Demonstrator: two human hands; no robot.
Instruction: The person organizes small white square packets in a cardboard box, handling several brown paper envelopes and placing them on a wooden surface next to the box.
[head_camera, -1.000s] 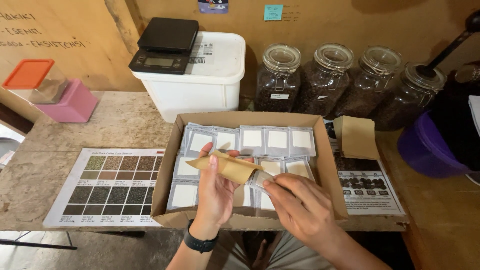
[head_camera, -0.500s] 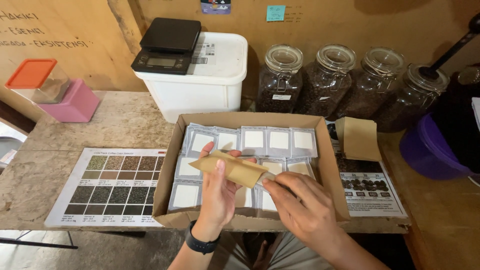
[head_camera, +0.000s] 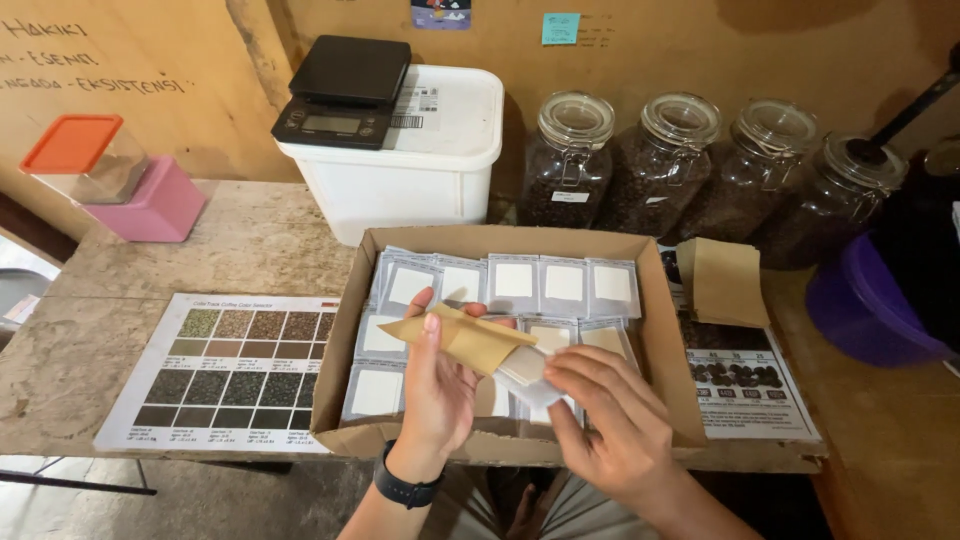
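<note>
My left hand (head_camera: 435, 385) holds a small brown paper envelope (head_camera: 462, 337) above an open cardboard box (head_camera: 668, 350). My right hand (head_camera: 610, 420) grips a white sachet (head_camera: 527, 372) whose end sits in the envelope's open mouth. The box is filled with rows of silver-edged white sachets (head_camera: 540, 285). Both hands hover over the box's front half. A black watch is on my left wrist.
A printed colour chart (head_camera: 230, 370) lies left of the box, another printed sheet (head_camera: 745, 385) right of it with brown envelopes (head_camera: 728, 280) on top. Behind stand a white tub (head_camera: 420, 165) with a black scale (head_camera: 345, 90), several glass jars (head_camera: 665, 160), a pink container (head_camera: 150, 205) and a purple bucket (head_camera: 865, 305).
My right hand has pushed the white sachet a little further into the brown envelope; the left hand keeps the envelope nearly still.
</note>
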